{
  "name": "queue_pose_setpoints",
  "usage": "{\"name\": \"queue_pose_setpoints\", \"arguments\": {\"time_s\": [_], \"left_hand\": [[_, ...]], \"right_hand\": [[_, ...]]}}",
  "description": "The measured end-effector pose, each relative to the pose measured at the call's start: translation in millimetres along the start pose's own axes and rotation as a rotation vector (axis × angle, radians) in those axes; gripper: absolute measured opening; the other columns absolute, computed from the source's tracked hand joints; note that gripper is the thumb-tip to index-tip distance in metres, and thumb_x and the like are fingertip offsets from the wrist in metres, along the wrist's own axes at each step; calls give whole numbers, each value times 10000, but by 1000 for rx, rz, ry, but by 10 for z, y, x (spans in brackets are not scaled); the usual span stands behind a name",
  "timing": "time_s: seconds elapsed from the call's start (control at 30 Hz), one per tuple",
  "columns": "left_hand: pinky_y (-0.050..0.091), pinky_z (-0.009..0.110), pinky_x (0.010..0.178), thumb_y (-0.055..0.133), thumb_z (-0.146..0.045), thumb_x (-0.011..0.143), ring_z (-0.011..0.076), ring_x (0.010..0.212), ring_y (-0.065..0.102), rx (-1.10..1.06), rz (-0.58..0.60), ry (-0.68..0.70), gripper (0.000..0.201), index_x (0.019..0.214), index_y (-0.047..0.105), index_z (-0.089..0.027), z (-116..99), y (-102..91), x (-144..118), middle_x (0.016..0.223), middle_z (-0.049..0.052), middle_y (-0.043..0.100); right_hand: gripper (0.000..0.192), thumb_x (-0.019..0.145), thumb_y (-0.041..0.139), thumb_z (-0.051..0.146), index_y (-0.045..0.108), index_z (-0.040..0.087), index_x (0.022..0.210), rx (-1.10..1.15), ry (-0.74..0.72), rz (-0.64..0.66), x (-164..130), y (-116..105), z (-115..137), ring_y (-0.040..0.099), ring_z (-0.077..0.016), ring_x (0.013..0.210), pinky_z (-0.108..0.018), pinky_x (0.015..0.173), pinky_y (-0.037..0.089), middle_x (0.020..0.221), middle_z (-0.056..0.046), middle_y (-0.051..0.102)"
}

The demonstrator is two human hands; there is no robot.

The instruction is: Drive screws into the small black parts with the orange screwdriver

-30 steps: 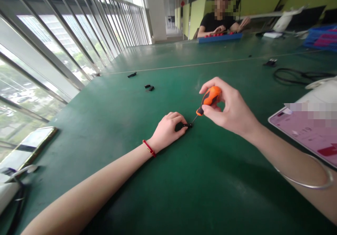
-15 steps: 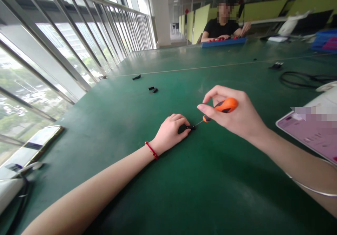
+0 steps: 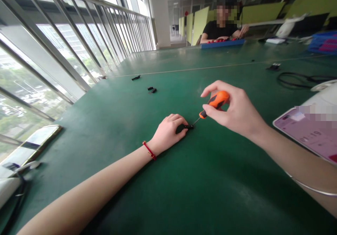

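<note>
My left hand [image 3: 167,133] lies on the green table [image 3: 126,122] and pins a small black part [image 3: 187,127] under its fingertips. A red cord circles that wrist. My right hand [image 3: 234,110] grips a small screwdriver with an orange handle [image 3: 216,101]. Its thin shaft slants down to the left and its tip meets the black part. A thin silver bangle sits on my right forearm.
A phone with a pink screen [image 3: 308,133] lies at the right, another phone [image 3: 31,145] at the left edge by the windows. Small black parts [image 3: 152,89] and a black cable [image 3: 300,79] lie farther back. A person in black [image 3: 221,26] sits at the far end behind a blue tray [image 3: 222,43].
My right hand has rolled the orange handle between its fingers, tilting it flatter and then steeper again. The left hand and the black part have stayed in place.
</note>
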State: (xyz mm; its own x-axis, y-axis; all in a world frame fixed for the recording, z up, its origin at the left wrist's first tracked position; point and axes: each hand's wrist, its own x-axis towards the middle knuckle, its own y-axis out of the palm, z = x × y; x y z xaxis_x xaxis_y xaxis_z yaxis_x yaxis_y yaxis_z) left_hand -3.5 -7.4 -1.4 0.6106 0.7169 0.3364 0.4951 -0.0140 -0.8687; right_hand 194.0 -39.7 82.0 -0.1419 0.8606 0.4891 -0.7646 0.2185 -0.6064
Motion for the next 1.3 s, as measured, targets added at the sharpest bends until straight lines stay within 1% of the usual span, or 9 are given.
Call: {"name": "queue_pose_setpoints", "arguments": {"time_s": [0.13,0.23,0.43,0.53,0.63,0.73,0.87,0.97,1.3], "left_hand": [[460,363,835,547,-243,828,212,925,544,37,-14,-28,99,895,604,-197,-19,-2,-10,961,46,619],[451,360,779,579,-288,802,214,882,530,111,-55,-105,104,798,580,-184,-35,2,-24,924,51,599],[418,358,747,552,-466,823,203,818,521,114,-55,-125,326,669,554,-179,-75,-31,-34,803,35,602],[426,337,757,495,-373,872,174,777,532,-4,-85,-100,291,662,552,-178,-79,-59,-35,775,24,614],[439,351,842,517,-216,831,193,906,549,-50,-137,-89,86,847,594,-182,-47,-59,-34,958,44,634],[412,374,966,540,-144,793,213,1104,504,-90,-79,-19,286,1070,577,-201,2,-37,-26,1186,51,591],[445,371,917,550,-197,823,208,1002,544,-84,-35,-50,119,921,617,-197,25,-24,-17,1012,33,647],[480,340,800,562,-232,827,192,874,568,-43,-89,-154,75,851,617,-188,5,-28,-26,900,30,639],[486,281,732,545,-177,817,165,837,580,56,-132,-159,75,842,616,-183,-10,11,-39,909,27,614]], "right_hand": [[82,751,609,283,591,213,713,65,-2,64,-8,-5,12,516,-132,579,-260,543,373,627,18,589],[244,812,545,290,561,201,585,97,1,-34,-7,18,-11,513,-131,561,-265,543,372,590,3,589],[174,825,549,264,580,203,665,55,-61,-209,-106,205,-213,519,-115,557,-235,528,386,622,7,589],[79,831,552,253,588,199,787,77,-52,-245,-278,304,-325,571,-120,644,-224,579,431,751,-5,631],[45,790,589,198,575,195,833,86,-69,-203,-465,371,-394,560,-108,619,-225,581,446,766,0,615],[113,747,600,125,559,194,826,94,-113,-186,-571,410,-392,561,-103,637,-223,607,458,763,8,594],[136,741,605,102,542,201,811,96,-165,-255,-597,409,-316,554,-79,587,-189,562,449,721,32,589],[124,758,592,102,531,206,787,99,-197,-312,-610,386,-268,533,-60,519,-171,499,423,665,51,580],[113,745,556,92,525,200,742,109,-300,-249,-644,392,-235,506,-60,470,-191,466,412,636,43,571]]}}
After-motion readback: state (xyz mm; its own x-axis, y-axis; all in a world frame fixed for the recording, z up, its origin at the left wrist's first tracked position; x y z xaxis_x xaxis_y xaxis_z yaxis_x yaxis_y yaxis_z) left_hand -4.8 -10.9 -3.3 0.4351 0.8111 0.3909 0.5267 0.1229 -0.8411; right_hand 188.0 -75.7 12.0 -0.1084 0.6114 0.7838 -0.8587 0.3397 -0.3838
